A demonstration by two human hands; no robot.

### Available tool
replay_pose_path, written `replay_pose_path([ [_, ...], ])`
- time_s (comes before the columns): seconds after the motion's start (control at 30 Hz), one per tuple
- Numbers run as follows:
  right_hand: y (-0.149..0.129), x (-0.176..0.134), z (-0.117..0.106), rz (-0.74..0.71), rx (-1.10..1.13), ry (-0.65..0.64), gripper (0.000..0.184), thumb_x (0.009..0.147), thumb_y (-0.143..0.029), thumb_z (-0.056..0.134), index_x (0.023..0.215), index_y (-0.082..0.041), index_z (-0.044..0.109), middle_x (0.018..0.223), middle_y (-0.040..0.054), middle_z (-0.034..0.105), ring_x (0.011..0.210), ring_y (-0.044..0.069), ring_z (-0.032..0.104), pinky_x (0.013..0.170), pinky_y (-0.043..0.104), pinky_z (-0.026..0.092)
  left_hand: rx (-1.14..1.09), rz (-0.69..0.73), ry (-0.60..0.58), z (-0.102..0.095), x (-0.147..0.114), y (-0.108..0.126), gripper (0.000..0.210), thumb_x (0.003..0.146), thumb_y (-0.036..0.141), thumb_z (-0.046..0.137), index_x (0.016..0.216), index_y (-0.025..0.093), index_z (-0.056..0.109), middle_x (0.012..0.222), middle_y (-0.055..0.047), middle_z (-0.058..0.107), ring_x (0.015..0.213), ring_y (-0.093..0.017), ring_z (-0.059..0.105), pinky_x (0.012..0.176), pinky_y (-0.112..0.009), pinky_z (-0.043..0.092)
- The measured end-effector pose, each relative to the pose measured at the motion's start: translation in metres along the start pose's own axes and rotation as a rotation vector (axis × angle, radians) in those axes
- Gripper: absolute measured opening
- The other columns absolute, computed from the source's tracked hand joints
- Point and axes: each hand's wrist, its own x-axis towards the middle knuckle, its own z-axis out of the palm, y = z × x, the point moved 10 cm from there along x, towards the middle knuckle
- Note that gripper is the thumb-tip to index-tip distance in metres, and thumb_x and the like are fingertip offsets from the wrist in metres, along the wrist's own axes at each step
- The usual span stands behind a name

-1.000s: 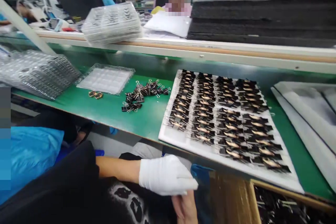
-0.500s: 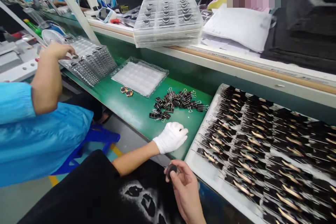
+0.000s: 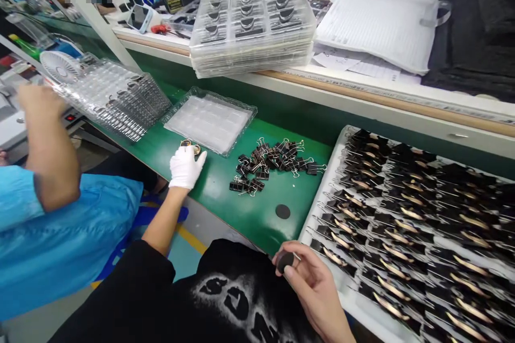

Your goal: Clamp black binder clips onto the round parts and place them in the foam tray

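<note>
My left hand (image 3: 185,169), in a white glove, reaches over the green bench to a pair of round gold-rimmed pieces (image 3: 196,149). Its thumb is apart from the fingers, whose tips reach the near side of the pieces and partly hide them. My bare right hand (image 3: 311,276), low in front of my lap, is closed on a round black disc (image 3: 285,261) pinched between thumb and fingers. Something thin and shiny shows behind that disc, too small to make out. Another flat black disc (image 3: 282,211) lies on the bench between my hands and the clips.
Loose black binder clips (image 3: 261,163) lie mid-bench. Behind my left hand is a clear plastic tray (image 3: 215,120). At right, a white tray (image 3: 317,230) holds rows of clipped pieces. A co-worker's arm (image 3: 56,155) is at left beside stacked trays (image 3: 120,99). More trays (image 3: 251,27) overhang the shelf.
My left hand has moved left across the bench to the gold-rimmed pieces. A black disc now shows on the bench where that hand was. My right hand still holds its disc.
</note>
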Motion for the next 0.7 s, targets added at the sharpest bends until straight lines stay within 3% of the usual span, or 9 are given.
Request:
replay_pose_path([
  [0.07, -0.004, 0.006, 0.008, -0.034, 0.008, -0.067, 0.020, 0.093, -0.034, 0.079, 0.113, -0.032, 0.077, 0.098, 0.0043, 0.076, 0.086, 0.018, 0.073, 0.075, 0.027, 0.061, 0.030, -0.036, -0.044, 0.017, 0.012, -0.019, 0.040, 0.097, 0.047, 0.053, 0.100, 0.012, 0.071, 0.107, -0.024, 0.070, 0.098, -0.038, 0.065, 0.084, -0.045, 0.046],
  [0.13, -0.005, 0.008, 0.014, -0.040, 0.029, -0.093, 0.018, 0.095, -0.032, 0.077, 0.114, -0.032, 0.077, 0.095, 0.0030, 0.076, 0.083, 0.015, 0.073, 0.077, 0.024, 0.060, 0.032, -0.040, -0.075, 0.026, 0.013, -0.024, 0.037, 0.098, 0.045, 0.051, 0.094, 0.013, 0.070, 0.107, -0.024, 0.070, 0.100, -0.038, 0.064, 0.087, -0.047, 0.046],
  [0.23, -0.002, 0.008, 0.018, -0.007, 0.088, -0.049, 0.021, 0.096, -0.033, 0.078, 0.116, -0.031, 0.077, 0.094, 0.0022, 0.078, 0.080, 0.013, 0.073, 0.079, 0.023, 0.060, -0.007, -0.025, -0.078, 0.022, 0.002, -0.019, 0.035, 0.096, 0.044, 0.051, 0.089, 0.014, 0.068, 0.104, -0.023, 0.069, 0.102, -0.039, 0.062, 0.089, -0.049, 0.045],
  [0.4, -0.002, 0.014, -0.001, -0.067, 0.169, 0.227, 0.031, 0.090, -0.034, 0.084, 0.119, -0.030, 0.077, 0.103, 0.0035, 0.082, 0.090, 0.017, 0.080, 0.083, 0.028, 0.066, -0.156, 0.017, 0.049, -0.031, -0.035, 0.015, 0.034, 0.101, 0.044, 0.044, 0.092, 0.016, 0.061, 0.100, -0.019, 0.065, 0.097, -0.033, 0.062, 0.090, -0.047, 0.047],
  [0.5, -0.030, 0.014, -0.015, -0.292, 0.048, 0.339, 0.019, 0.089, -0.030, 0.084, 0.107, -0.027, 0.081, 0.106, 0.0057, 0.083, 0.101, 0.019, 0.081, 0.095, 0.032, 0.066, -0.348, 0.162, 0.039, -0.063, -0.065, 0.072, 0.027, 0.104, 0.040, 0.045, 0.089, 0.021, 0.057, 0.096, -0.009, 0.063, 0.093, -0.023, 0.061, 0.089, -0.037, 0.049],
  [0.53, -0.043, 0.012, -0.021, -0.373, -0.003, 0.380, 0.016, 0.090, -0.029, 0.083, 0.106, -0.026, 0.081, 0.108, 0.0061, 0.083, 0.104, 0.020, 0.080, 0.097, 0.033, 0.065, -0.558, 0.270, -0.044, -0.068, -0.075, 0.102, 0.025, 0.104, 0.038, 0.048, 0.087, 0.021, 0.056, 0.094, -0.006, 0.062, 0.091, -0.020, 0.061, 0.087, -0.034, 0.049],
  [0.6, -0.063, 0.005, -0.034, -0.484, -0.087, 0.455, 0.015, 0.093, -0.027, 0.079, 0.109, -0.028, 0.082, 0.114, 0.0061, 0.082, 0.108, 0.020, 0.080, 0.102, 0.034, 0.064, -0.894, 0.471, -0.385, -0.065, -0.100, 0.167, 0.028, 0.107, 0.037, 0.048, 0.084, 0.021, 0.055, 0.091, -0.003, 0.060, 0.088, -0.017, 0.059, 0.085, -0.030, 0.048],
  [0.7, -0.078, -0.001, -0.047, -0.514, -0.123, 0.445, 0.019, 0.099, -0.032, 0.073, 0.116, -0.031, 0.081, 0.118, 0.0052, 0.082, 0.111, 0.020, 0.079, 0.103, 0.036, 0.064, -1.133, 0.635, -0.866, -0.056, -0.139, 0.243, 0.035, 0.108, 0.042, 0.047, 0.082, 0.020, 0.055, 0.084, 0.000, 0.056, 0.079, -0.014, 0.055, 0.077, -0.028, 0.046],
])
